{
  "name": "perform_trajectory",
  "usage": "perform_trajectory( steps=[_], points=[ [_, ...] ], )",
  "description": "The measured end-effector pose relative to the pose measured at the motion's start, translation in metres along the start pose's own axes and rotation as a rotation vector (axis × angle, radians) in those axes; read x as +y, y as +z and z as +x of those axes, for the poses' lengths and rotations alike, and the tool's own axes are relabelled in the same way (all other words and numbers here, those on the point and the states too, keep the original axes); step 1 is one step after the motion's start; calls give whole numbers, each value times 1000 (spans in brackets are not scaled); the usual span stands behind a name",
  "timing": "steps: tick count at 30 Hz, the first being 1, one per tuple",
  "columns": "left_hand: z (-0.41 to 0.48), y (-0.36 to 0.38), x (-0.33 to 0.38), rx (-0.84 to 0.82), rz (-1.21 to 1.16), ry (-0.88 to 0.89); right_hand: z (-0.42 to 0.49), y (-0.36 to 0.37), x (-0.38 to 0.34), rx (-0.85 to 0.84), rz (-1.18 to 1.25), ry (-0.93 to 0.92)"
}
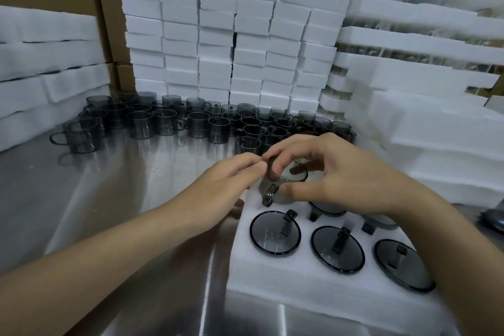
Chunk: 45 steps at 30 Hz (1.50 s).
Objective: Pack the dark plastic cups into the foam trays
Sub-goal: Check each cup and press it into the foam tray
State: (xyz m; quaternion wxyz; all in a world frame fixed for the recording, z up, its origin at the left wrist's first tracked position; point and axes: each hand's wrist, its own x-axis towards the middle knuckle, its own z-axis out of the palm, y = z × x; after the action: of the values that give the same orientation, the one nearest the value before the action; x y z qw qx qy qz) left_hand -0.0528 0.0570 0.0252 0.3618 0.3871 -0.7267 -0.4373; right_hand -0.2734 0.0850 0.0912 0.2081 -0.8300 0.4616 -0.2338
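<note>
Nearest the lens, the left forearm [95, 275] crosses the steel bench [103, 188]. Further in, the right grip [335, 172] is curled over a dark cup [268, 185], fingers hooked on the far rim and thumb by the handle. It holds the cup tilted above the back-left corner of the foam tray [272, 278]. The left grip [226, 180] is not clenched: its straight fingertips touch the cup's side and its thumb rests at the tray's edge.

The cup looks light, thin-walled and rigid, and its glossy plastic is probably slick. A rim-and-wall pinch seems surer than the small loop handle, which could snag on the soft foam. The foam should yield and take a gentle press.

Three seated cups [275, 232] fill the tray's near row. The back row is largely hidden under the right grip, so I cannot tell how many pockets remain free, nor whether the held cup has entered its pocket.

Beyond stand many loose cups [191, 123], backed by stacked foam blocks [231, 35] that are blurred at the right. A dark object [491, 219] is cut off by the right edge and cannot be identified.
</note>
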Motion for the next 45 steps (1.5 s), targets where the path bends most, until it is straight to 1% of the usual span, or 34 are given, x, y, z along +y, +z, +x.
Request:
perform_trajectory(
  steps=[5, 9, 16, 21, 25, 27, 29, 31, 37, 40, 42, 45],
  points=[
    [0, 1, -6, -36, 91, 77, 0, 0, -1, -25, -36, 24],
    [1, -1, -12, -52, 112, 74, -1, 0, -1, -8, -104, 3],
    [3, -5, -10, -178, -5, 21, -2, 5, -3, 51, -194, 9],
    [7, -10, -13, -219, 13, 34, -1, 7, -6, -35, -209, -12],
    [7, -14, -12, -243, 34, 40, -2, 5, -4, -48, -196, -12],
    [7, -14, -12, -243, 58, 48, -4, 1, -2, -5, -104, 2],
    [7, -13, -11, -229, 76, 51, -5, -3, 1, 26, -114, 9],
    [7, -13, -11, -221, 89, 49, -4, -5, 4, 17, -159, 39],
    [6, -15, -11, -223, 156, 42, 1, -2, 13, -10, -180, 89],
    [4, -14, -11, -218, 191, 45, 3, 2, 15, -51, -194, 132],
    [4, -12, -10, -213, 178, 43, 3, 4, 17, -50, -194, 144],
    [6, -10, -9, -185, 53, 12, 2, 4, 20, -8, -157, 122]
  ],
)
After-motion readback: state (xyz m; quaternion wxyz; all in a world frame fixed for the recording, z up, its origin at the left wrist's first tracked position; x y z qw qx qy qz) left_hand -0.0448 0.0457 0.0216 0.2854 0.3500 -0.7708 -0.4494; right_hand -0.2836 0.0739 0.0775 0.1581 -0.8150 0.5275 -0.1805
